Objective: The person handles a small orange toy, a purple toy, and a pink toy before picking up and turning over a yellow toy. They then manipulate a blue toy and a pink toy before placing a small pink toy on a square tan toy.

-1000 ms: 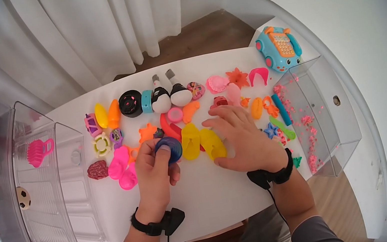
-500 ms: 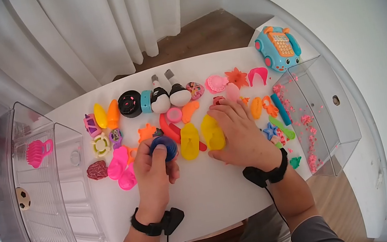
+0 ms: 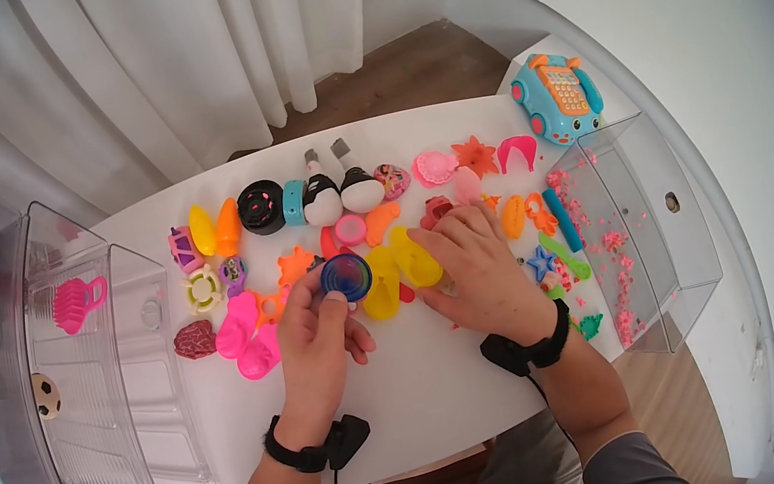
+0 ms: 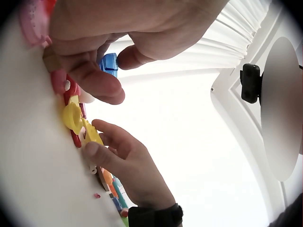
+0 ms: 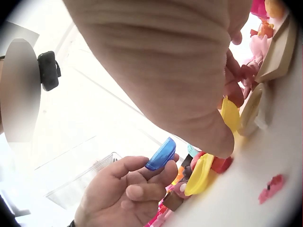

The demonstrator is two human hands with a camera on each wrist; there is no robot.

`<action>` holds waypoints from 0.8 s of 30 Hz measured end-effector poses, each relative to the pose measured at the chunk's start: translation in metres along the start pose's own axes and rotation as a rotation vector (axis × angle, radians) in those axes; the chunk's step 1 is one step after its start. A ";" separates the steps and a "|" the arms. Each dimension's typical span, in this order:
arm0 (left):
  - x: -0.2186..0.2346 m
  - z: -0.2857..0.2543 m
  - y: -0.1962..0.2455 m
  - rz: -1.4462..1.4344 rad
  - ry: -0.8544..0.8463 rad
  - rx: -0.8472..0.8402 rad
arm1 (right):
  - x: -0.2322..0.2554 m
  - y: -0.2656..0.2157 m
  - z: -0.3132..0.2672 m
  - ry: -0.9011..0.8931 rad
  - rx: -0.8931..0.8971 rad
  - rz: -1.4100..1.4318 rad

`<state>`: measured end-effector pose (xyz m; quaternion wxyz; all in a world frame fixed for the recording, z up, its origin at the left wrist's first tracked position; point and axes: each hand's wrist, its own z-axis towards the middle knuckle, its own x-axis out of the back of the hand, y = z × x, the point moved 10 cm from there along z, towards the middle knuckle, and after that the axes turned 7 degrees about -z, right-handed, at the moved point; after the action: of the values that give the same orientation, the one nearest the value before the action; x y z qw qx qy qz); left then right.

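Held up by my left hand (image 3: 318, 332) is a round, see-through blue disc (image 3: 346, 278), pinched between thumb and fingers. In the right wrist view the blue disc (image 5: 161, 153) appears edge-on with a tapered side. My right hand (image 3: 483, 272) is at a yellow toy slipper (image 3: 415, 256), its thumb and fingers on either side of it in the left wrist view. A second yellow slipper (image 3: 381, 288) lies just left of it, overlapping a red curved piece (image 3: 405, 293). Pink toy shoes (image 3: 242, 334) lie left of my left hand.
Several small toys spread across the white table (image 3: 409, 380), among them a black wheel (image 3: 260, 207) and an orange starfish-like piece (image 3: 475, 156). A clear bin (image 3: 121, 416) stands at the left, another clear box (image 3: 649, 231) at the right. Behind it sits a toy telephone (image 3: 559, 98).
My left hand has turned the blue disc to face up and moved slightly right. My right hand has shifted the right yellow slipper up and left, against the other slipper, which now tilts.
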<state>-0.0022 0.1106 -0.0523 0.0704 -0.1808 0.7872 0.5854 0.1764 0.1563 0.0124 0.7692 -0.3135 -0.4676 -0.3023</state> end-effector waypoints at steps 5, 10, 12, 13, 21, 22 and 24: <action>0.000 0.000 0.002 0.006 0.007 -0.015 | 0.003 -0.002 0.001 0.015 -0.004 0.061; 0.001 0.000 0.004 -0.019 0.014 -0.029 | 0.005 -0.009 0.002 0.033 0.008 0.111; 0.002 -0.001 0.007 0.024 0.040 -0.056 | 0.002 -0.011 0.001 0.009 0.002 0.110; 0.003 0.000 0.006 0.024 0.040 -0.057 | -0.001 -0.012 0.001 -0.014 -0.003 0.111; 0.009 0.003 0.002 0.023 0.085 -0.035 | -0.011 -0.021 -0.005 -0.079 0.061 0.044; 0.010 0.003 0.002 0.023 0.085 -0.035 | -0.013 -0.022 -0.005 -0.116 0.070 0.025; 0.012 0.002 0.002 0.047 0.107 -0.033 | -0.010 -0.022 -0.005 -0.111 0.054 0.042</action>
<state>-0.0140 0.1104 -0.0553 0.0113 -0.1944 0.7841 0.5893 0.1585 0.1407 0.0060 0.7563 -0.3186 -0.5110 -0.2557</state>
